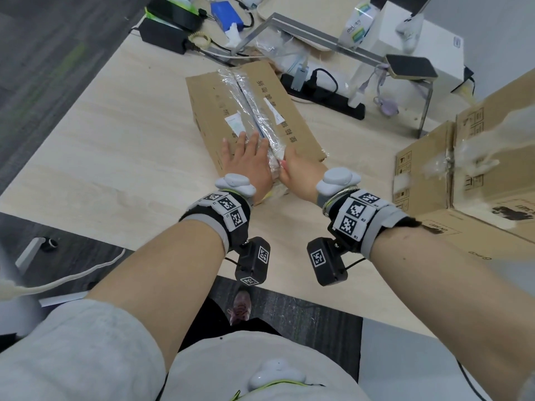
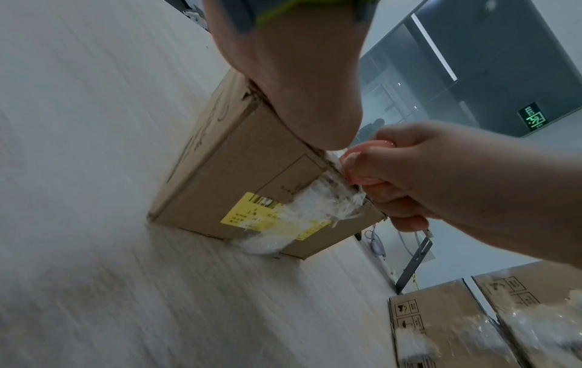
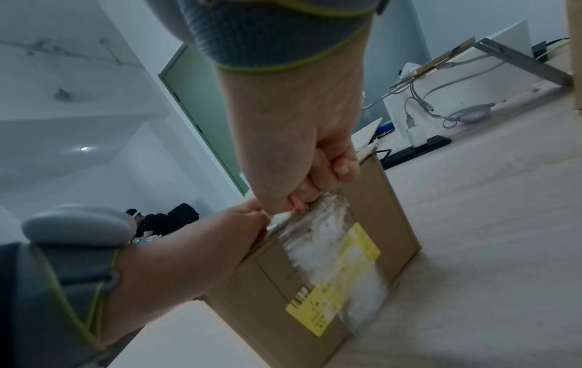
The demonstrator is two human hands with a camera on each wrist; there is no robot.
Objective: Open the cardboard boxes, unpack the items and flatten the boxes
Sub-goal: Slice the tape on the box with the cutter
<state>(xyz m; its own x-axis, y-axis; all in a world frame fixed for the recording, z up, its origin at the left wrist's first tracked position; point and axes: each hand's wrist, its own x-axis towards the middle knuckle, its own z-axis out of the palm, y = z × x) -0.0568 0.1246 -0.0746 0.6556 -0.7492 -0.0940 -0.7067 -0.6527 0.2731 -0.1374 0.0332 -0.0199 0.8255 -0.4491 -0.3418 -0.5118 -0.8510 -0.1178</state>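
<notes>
A long cardboard box (image 1: 208, 111) lies on the wooden table (image 1: 115, 157), its top seam sealed with crinkled clear tape (image 1: 254, 111). My left hand (image 1: 247, 146) lies flat on the box top, left of the seam at the near end, with straight fingers. My right hand (image 1: 286, 167) is curled at the near top edge and pinches the tape end (image 2: 343, 189) there. The near end face carries a yellow label (image 2: 249, 211) under more tape (image 3: 327, 236). In the right wrist view the right hand's fingers (image 3: 340, 166) fold over the box edge (image 3: 393, 211).
Two more taped cardboard boxes (image 1: 463, 169) stand at the right, close to my right forearm. Behind the box are a black power strip (image 1: 324, 96), a metal stand (image 1: 333, 41), a white case (image 1: 428, 44) and chargers (image 1: 165, 36).
</notes>
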